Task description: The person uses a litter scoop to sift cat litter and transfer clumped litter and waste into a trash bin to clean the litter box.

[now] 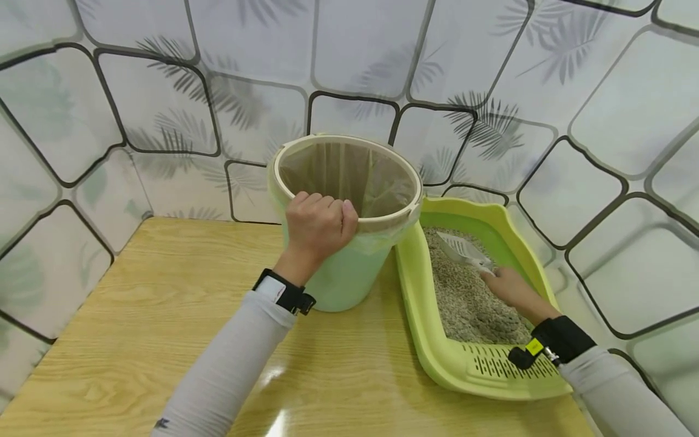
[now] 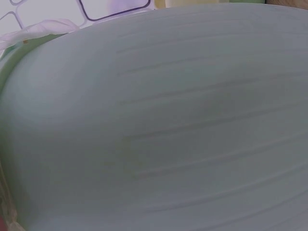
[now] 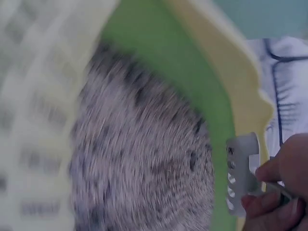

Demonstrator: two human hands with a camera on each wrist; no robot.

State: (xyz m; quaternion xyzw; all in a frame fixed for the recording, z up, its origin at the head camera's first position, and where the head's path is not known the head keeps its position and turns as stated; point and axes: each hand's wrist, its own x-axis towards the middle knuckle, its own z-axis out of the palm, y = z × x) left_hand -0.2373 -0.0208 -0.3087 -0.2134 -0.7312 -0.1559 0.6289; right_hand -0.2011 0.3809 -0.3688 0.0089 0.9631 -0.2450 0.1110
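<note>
My left hand [image 1: 318, 227] grips the near rim of a pale green trash bin [image 1: 341, 273], fingers curled over the edge. A thin plastic liner [image 1: 327, 173] hangs inside the bin, held under a cream ring. The left wrist view is filled by the bin's ribbed side [image 2: 168, 120]. My right hand [image 1: 511, 288] holds a white slotted litter scoop [image 1: 463, 247] by its handle, over the cat litter [image 1: 464, 303]. In the right wrist view the scoop [image 3: 239, 173] overlaps the far wall of the litter box, with the fingers [image 3: 274, 207] curled at its handle.
The yellow-green litter box [image 1: 423, 315] stands right of the bin, with a slotted ledge [image 1: 508, 364] at its near end. Both stand on a wood-grain table [image 1: 164, 321]. A patterned wall [image 1: 360, 54] rises close behind and along both sides.
</note>
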